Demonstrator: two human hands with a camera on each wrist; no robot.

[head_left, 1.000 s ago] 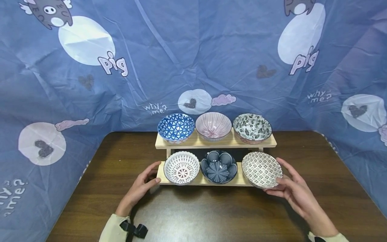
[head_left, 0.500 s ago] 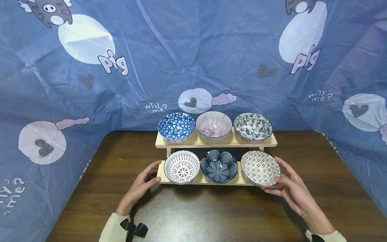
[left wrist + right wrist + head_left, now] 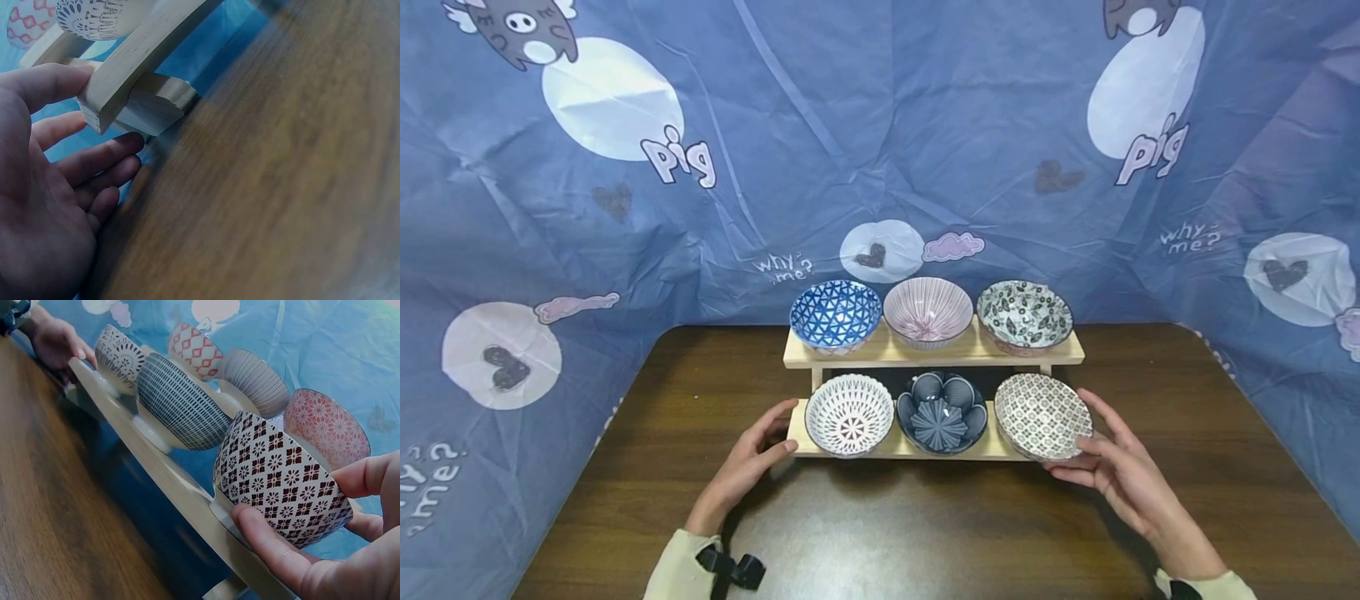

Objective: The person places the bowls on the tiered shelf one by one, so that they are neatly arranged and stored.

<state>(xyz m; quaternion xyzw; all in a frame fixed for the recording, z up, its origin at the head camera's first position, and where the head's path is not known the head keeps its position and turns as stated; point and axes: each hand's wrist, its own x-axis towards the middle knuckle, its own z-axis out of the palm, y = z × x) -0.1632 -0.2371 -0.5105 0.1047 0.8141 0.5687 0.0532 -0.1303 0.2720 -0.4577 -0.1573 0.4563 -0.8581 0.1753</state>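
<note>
In the head view my right hand (image 3: 1131, 483) grips the bowl with a small diamond pattern (image 3: 1043, 417) by its right side. This bowl's foot sits on or just at the lower shelf's right end, as the right wrist view shows its patterned outside (image 3: 281, 481) between thumb and fingers. My left hand (image 3: 747, 467) holds the left end of the two-tier wooden rack (image 3: 800, 429), thumb and index finger at the lower board's end (image 3: 100, 106). Beside the held bowl on that shelf are a dark blue flower-shaped bowl (image 3: 942, 414) and a white bowl with a red centre (image 3: 850, 415).
Along the upper shelf stand a blue triangle-patterned bowl (image 3: 835, 313), a pink-striped bowl (image 3: 928, 312) and a green leaf-patterned bowl (image 3: 1025, 315). The brown wooden table (image 3: 880, 533) lies under the rack. A blue printed cloth (image 3: 880, 125) hangs behind and at both sides.
The diamond-patterned bowl has shifted slightly left and back on the lower shelf's right end, with my right hand gripping it. My left hand stays at the rack's end.
</note>
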